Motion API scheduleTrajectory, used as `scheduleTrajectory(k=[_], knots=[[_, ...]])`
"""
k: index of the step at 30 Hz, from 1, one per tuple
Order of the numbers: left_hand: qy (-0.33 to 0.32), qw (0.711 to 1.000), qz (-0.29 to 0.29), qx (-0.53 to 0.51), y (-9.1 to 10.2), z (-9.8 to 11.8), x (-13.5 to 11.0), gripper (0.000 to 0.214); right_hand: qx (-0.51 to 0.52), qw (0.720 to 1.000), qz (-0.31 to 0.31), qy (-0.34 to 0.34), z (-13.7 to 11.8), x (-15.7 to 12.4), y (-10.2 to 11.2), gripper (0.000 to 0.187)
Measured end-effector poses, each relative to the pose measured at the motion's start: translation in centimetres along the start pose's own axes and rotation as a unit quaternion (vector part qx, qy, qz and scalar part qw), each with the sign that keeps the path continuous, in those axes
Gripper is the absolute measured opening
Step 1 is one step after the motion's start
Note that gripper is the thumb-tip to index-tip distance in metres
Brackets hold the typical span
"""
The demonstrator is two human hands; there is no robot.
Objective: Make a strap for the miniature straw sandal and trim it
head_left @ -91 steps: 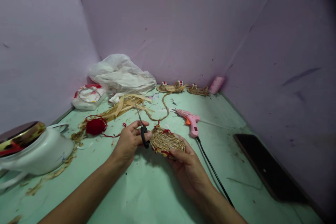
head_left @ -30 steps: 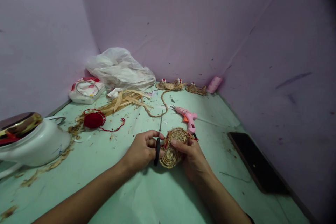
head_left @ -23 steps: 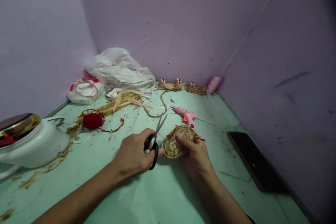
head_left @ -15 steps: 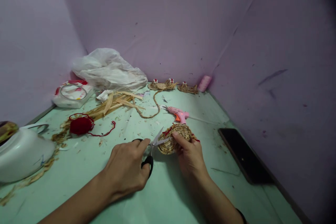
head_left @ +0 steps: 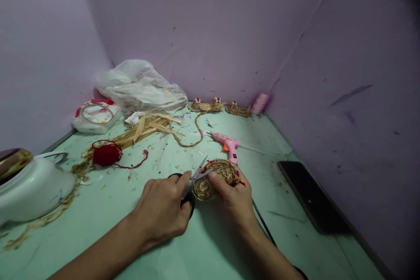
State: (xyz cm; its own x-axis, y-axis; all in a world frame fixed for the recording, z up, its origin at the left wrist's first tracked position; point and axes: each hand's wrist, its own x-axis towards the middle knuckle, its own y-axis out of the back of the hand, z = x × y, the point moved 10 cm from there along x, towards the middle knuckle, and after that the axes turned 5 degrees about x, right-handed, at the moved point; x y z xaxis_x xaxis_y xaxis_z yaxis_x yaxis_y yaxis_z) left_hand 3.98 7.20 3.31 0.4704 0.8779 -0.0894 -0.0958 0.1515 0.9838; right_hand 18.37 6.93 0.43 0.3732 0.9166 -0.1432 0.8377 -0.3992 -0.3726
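Observation:
My left hand (head_left: 162, 210) grips black-handled scissors (head_left: 193, 181), blades parted and pointing at the edge of a small round woven straw disc (head_left: 215, 175) trimmed with red thread. My right hand (head_left: 234, 194) pinches that disc by its near rim and holds it tilted just above the green table (head_left: 203, 245). The scissor tips touch the disc's left edge where the red thread sits.
A pink glue gun (head_left: 228, 145) lies behind the disc, its black cord running past my right wrist. A red yarn ball (head_left: 105, 155), straw strips (head_left: 147, 127), a plastic bag (head_left: 139, 87), a white pot (head_left: 31, 186) at left, a dark phone (head_left: 308, 194) at right, finished woven pieces (head_left: 218, 106) by the wall.
My left hand turned the scissors from upright to pointing at the disc and opened the blades. My right hand tilted the disc up and brought it against the tips.

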Motion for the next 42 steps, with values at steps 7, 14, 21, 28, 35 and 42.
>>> scheduleTrajectory(k=[7, 14, 21, 28, 35, 42], knots=[[-0.024, 0.999, -0.004, -0.045, -0.2, 0.0, 0.0, 0.057, 0.016, 0.999, -0.038, -0.018, 0.8, -0.3, -0.6, 0.032], [-0.049, 0.993, -0.004, -0.105, 0.1, 0.3, -0.2, 0.048, 0.022, 0.999, -0.045, -0.009, 1.1, 0.0, -0.5, 0.035], [-0.018, 1.000, -0.015, -0.010, 0.8, 0.4, -0.1, 0.060, -0.054, 0.998, -0.039, 0.003, -0.2, -0.6, -1.2, 0.022], [-0.038, 0.998, -0.041, -0.011, -0.3, 0.4, -0.1, 0.052, -0.041, 0.998, -0.038, 0.004, -0.4, -0.8, -1.2, 0.025], [-0.060, 0.997, -0.033, -0.040, 0.0, 0.7, -0.4, 0.040, -0.018, 0.999, -0.048, 0.001, 0.2, -0.5, -0.9, 0.028], [-0.019, 1.000, -0.010, -0.001, 1.1, 0.2, -0.1, 0.045, -0.061, 0.997, -0.036, 0.009, -0.4, -0.7, -1.2, 0.024]])
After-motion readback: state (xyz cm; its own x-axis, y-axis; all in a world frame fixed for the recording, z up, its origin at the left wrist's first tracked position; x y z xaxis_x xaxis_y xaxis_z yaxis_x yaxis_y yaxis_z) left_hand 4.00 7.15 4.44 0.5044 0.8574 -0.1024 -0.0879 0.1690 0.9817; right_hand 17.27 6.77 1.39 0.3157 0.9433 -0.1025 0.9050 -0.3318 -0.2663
